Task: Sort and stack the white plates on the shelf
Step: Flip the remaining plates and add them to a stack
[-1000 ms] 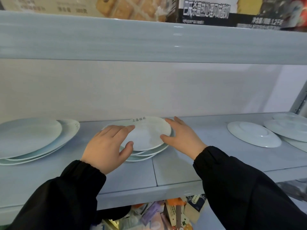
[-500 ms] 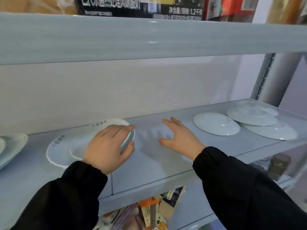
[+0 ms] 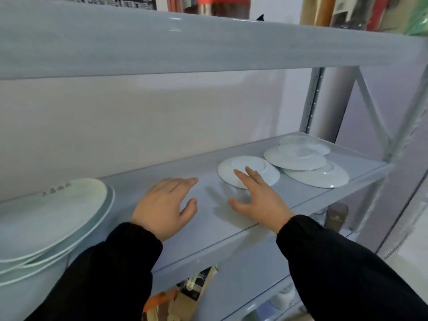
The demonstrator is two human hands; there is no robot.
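Observation:
A stack of white plates (image 3: 53, 216) with grey lettering on the rim sits at the left of the grey shelf (image 3: 208, 228). Further right lies an upside-down white plate (image 3: 252, 169), and beyond it three more overturned plates overlap: one on top (image 3: 294, 157), one behind (image 3: 305, 142), one in front (image 3: 324, 176). My left hand (image 3: 165, 206) hovers open over the bare shelf, holding nothing. My right hand (image 3: 257, 200) is open too, its fingertips over the near edge of the single overturned plate.
The upper shelf's front beam (image 3: 208, 40) runs low overhead, with packaged goods on top. A grey upright post and diagonal brace (image 3: 370, 117) close the right end. Boxes and packets (image 3: 196, 288) fill the shelf below.
My left hand has let go of the lettered plates and moved right over the shelf. My right hand has reached right to the overturned plate. The view has swung right.

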